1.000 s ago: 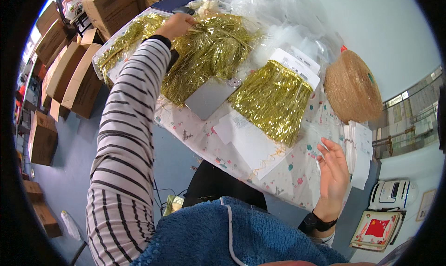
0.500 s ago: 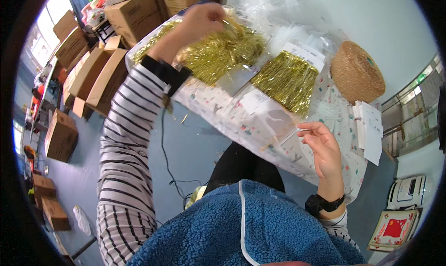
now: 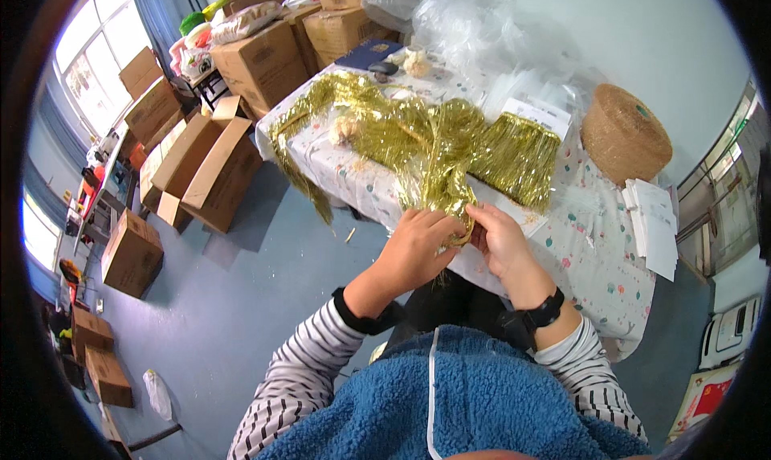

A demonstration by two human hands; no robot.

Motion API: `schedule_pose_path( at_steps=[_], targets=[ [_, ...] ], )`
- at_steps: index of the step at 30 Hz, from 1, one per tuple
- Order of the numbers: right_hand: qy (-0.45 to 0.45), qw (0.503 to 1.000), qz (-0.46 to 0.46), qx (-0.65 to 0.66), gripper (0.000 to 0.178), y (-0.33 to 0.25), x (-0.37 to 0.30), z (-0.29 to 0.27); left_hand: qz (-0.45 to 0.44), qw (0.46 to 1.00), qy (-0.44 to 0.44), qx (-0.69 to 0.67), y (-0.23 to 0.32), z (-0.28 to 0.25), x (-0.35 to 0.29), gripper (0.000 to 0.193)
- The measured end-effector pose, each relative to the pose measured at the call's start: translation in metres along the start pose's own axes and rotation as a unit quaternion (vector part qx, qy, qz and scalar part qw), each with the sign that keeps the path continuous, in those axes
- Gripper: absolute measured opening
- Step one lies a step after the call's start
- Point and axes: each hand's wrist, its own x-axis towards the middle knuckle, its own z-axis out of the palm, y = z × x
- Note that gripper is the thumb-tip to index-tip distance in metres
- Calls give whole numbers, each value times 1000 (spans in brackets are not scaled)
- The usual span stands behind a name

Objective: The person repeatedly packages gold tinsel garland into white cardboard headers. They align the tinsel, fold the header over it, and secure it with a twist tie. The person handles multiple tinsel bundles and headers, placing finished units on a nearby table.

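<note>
- The left hand (image 3: 419, 245) and right hand (image 3: 504, 241) curl closed, pinching gold fringe (image 3: 438, 167) by the edge of the table (image 3: 602, 299).
- Fringe could tangle, since it lies heaped.
- Hanging fringe could slide off from its weight.

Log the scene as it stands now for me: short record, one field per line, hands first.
Left hand: fingers closed on gold tinsel, at the table's near edge
Right hand: pinching the same tinsel, close beside the left hand
Held tinsel: runs from the hands back onto the patterned tablecloth
Right of it: gold fringe bundle with white card at its far end
Further right: brown round roll, white cards
Far side: dark blue book, clear plastic
Unclear: whether the held tinsel is separate from the rest
</note>
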Motion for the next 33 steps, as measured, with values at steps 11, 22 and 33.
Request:
schedule_pose_path(
  at_steps=[11,22,33],
  targets=[
    [35,990,-126,54,7,-41,1,-16,-111,980,42,161,-56,-49,-62,27],
    [-55,972,-227,3,20,-115,72,9,-344,921,92,161,-40,-180,-144,28],
    [-16,940,-310,-144,31,-197,207,3,-504,846,168,-33,-35,-197,-240,12]
  ],
)
